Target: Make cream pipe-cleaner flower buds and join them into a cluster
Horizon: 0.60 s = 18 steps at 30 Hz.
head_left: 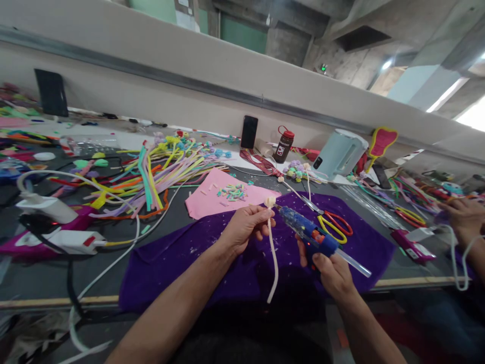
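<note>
Left hand [245, 225] pinches white pipe cleaner [273, 253] below its curled tip, right hand [330, 270] clenched on blue glue gun [308, 233], nozzle just beside left fingertips [265, 215]; risk: hot glue burning them

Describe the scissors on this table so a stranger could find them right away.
Start at the purple cloth in the table's middle. By its far right edge, just beyond the blue glue gun, lie the scissors: the only tool with one yellow and one red handle loop.
</note>
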Each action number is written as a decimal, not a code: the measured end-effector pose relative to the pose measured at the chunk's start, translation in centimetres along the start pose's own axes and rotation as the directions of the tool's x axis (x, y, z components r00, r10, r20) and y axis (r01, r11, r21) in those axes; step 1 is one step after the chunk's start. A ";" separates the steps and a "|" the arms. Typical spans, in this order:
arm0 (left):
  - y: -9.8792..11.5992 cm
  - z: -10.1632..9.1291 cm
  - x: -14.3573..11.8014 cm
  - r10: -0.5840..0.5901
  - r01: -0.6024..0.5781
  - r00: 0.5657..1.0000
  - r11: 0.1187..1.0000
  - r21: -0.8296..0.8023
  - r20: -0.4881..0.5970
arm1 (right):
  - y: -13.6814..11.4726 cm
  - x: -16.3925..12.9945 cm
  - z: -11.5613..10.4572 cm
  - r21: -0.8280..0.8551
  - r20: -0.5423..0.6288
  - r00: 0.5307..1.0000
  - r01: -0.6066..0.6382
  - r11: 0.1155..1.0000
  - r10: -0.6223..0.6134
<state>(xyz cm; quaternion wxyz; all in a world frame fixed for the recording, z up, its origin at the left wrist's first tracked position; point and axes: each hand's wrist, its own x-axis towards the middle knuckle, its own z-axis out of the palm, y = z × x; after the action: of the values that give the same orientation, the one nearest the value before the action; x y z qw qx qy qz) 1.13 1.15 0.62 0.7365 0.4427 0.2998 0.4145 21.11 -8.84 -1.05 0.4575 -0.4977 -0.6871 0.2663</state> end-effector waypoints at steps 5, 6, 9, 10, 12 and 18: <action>0.2 0.2 -0.1 -0.013 0.014 1.000 1.000 0.013 -0.012 | -0.1 0.2 0.1 0.012 0.007 1.000 0.017 1.000 -0.017; 0.3 0.2 -0.1 -0.012 0.012 1.000 1.000 0.020 -0.014 | -0.1 0.2 0.2 0.013 0.001 1.000 0.023 1.000 -0.023; 0.4 0.3 -0.3 -0.007 0.008 1.000 0.999 0.043 -0.015 | 0.0 0.3 0.3 0.022 -0.013 1.000 0.028 0.999 -0.028; 0.4 0.3 -0.3 -0.006 0.006 1.000 0.999 0.049 -0.013 | 0.1 0.3 0.3 0.023 -0.007 1.000 0.025 0.999 -0.025; 0.5 0.4 -0.3 -0.005 0.006 1.000 0.999 0.053 -0.008 | 0.3 0.3 0.3 0.022 0.002 1.000 0.020 1.000 -0.020; 0.4 0.3 -0.3 -0.004 0.005 1.000 0.997 0.076 -0.007 | 0.7 0.2 0.2 0.018 0.039 0.999 0.020 1.000 -0.020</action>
<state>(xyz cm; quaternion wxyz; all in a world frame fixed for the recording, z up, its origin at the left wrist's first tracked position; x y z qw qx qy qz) 1.08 0.90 1.13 0.7191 0.4681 0.3188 0.4027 21.24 -8.38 -1.64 0.4508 -0.4815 -0.6986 0.2774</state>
